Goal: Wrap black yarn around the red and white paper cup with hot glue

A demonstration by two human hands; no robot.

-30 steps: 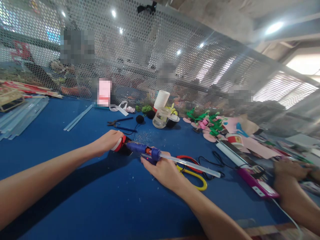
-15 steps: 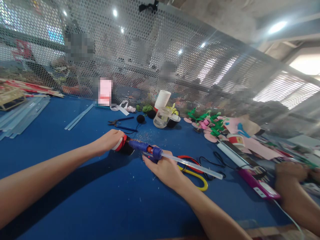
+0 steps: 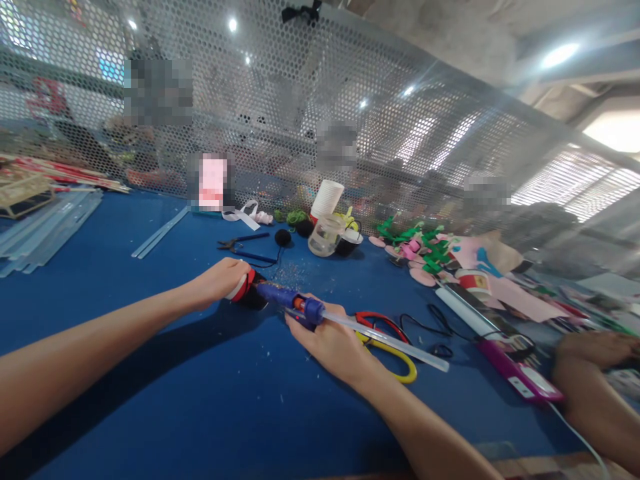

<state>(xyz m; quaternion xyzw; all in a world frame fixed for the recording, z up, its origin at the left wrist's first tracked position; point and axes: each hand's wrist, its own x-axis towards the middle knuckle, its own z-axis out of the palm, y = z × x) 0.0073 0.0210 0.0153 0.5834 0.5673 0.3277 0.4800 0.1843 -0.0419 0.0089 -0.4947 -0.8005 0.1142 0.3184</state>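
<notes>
My left hand (image 3: 227, 277) is closed around a small red, white and black cup (image 3: 245, 292) lying tipped on its side, its black part toward the right. In my right hand (image 3: 333, 333) is a blue hot glue gun (image 3: 280, 295), with a long clear glue stick (image 3: 395, 341) sticking out of its back end. The gun's nozzle meets the cup's edge; whether they touch I cannot tell. Beneath the glue stick lie scissors with red and yellow handles (image 3: 407, 370), close to my right wrist.
Behind my hands are pliers (image 3: 250, 253), a black ball (image 3: 283, 238), a clear jar (image 3: 324, 239) and stacked white cups (image 3: 327, 198). Glue sticks (image 3: 55, 223) lie left. Green and pink craft pieces (image 3: 425, 243) and a purple power strip (image 3: 520, 373) are right, near another person's hand (image 3: 593, 350).
My hands, the cup and the glue gun hold nearly the same place, with the glue stick's rear end slightly lower. The other person's hand at the right has shifted a little.
</notes>
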